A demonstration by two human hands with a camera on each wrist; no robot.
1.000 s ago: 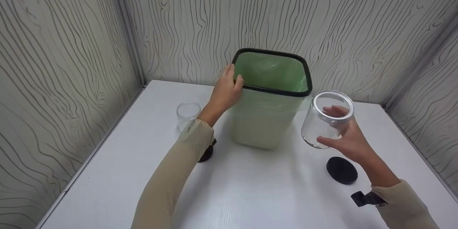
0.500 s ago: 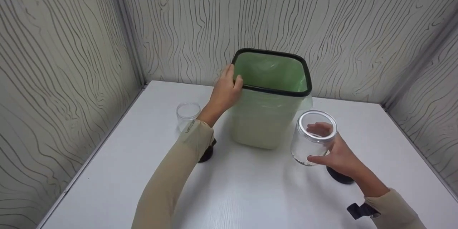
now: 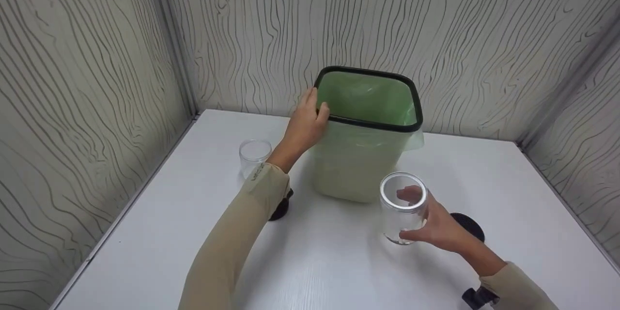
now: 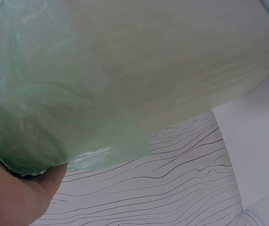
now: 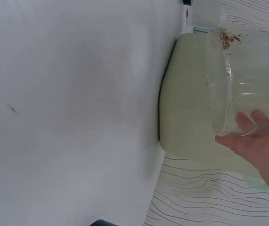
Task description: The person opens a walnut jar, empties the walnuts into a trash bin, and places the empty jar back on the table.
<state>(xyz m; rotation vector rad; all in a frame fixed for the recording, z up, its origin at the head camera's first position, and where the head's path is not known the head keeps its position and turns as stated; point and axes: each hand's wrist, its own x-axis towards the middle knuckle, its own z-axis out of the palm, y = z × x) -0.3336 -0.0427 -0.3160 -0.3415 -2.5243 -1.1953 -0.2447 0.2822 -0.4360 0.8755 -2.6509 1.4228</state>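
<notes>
My left hand (image 3: pixel 305 123) grips the black rim of a pale green trash bin (image 3: pixel 356 169) at its left corner. A thin green liner (image 4: pixel 35 94) is folded over that rim, with the thumb on it in the left wrist view. My right hand (image 3: pixel 436 226) holds a clear jar (image 3: pixel 391 218) upright from its right side, in front of the bin. In the right wrist view brown crumbs (image 5: pixel 226 38) lie at the jar's bottom, which is raised off the table. A round black lid (image 3: pixel 469 224) lies behind the right wrist, partly hidden.
A second clear jar (image 3: pixel 248 152) stands left of the bin, partly behind my left forearm. Another dark round thing (image 3: pixel 281 209) peeks out beside that sleeve. The white table (image 3: pixel 339 271) meets wood-grain panels (image 3: pixel 261 34) at the back and sides.
My right hand has brought the jar left and down, from beside the bin's right rim to in front of the bin. The left hand and the bin have stayed put.
</notes>
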